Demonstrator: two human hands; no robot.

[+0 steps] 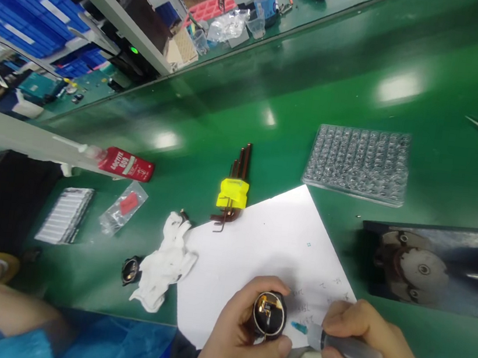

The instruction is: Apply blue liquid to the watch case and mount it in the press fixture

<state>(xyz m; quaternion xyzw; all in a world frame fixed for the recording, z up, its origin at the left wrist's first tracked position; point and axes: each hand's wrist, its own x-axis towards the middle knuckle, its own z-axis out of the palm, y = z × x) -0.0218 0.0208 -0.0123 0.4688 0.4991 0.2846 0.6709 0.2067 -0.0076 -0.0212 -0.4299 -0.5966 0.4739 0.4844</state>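
Head view: left hand (240, 337) grips round part (269, 315), syringe (348, 352) beside.

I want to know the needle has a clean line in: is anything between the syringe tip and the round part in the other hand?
Nothing visible. The syringe in the right hand points its teal tip at the round black part held by the left hand, with only a short open gap over the white paper.
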